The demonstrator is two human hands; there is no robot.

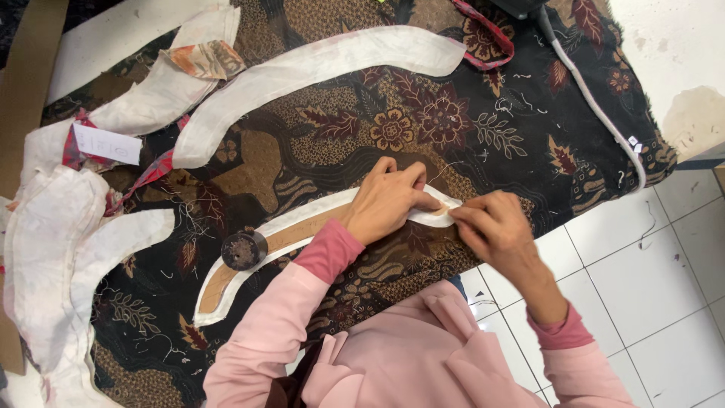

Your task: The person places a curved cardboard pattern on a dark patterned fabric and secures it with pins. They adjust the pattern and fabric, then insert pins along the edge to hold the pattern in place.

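A curved white fabric piece with a brown paper pattern on top lies on the dark floral cloth. My left hand presses flat on its right part, fingers spread toward the tip. My right hand pinches the white fabric edge at the curved right tip, folding it over the pattern. A small round dark weight sits on the pattern to the left of my hands.
A long curved white fabric strip lies above. Several white pieces are piled at the left with a paper tag. A white cord runs down the right side. White tiled floor shows at right.
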